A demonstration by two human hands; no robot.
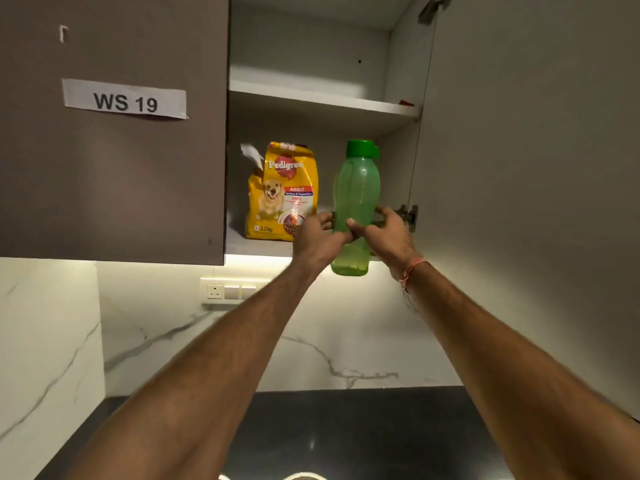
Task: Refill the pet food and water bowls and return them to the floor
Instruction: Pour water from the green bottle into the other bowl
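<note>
A green translucent water bottle (356, 188) with a green cap is upright, held in front of the lower shelf of an open wall cabinet. My left hand (317, 239) grips its left side and my right hand (386, 230) grips its right side, both around the bottle's lower middle. Its base hangs below the cabinet's bottom edge. A yellow Pedigree dog food bag (282, 192), its top torn open, stands on the lower shelf just left of the bottle. At the bottom edge of the view a curved pale rim (301, 475) peeks in; I cannot tell what it is.
The cabinet's right door (526, 150) stands open beside my right hand; the brown left door (114, 150) is closed and labelled WS 19. An upper shelf (322, 98) is above. Below are a marble backsplash with wall sockets (230, 292) and a dark countertop (346, 431).
</note>
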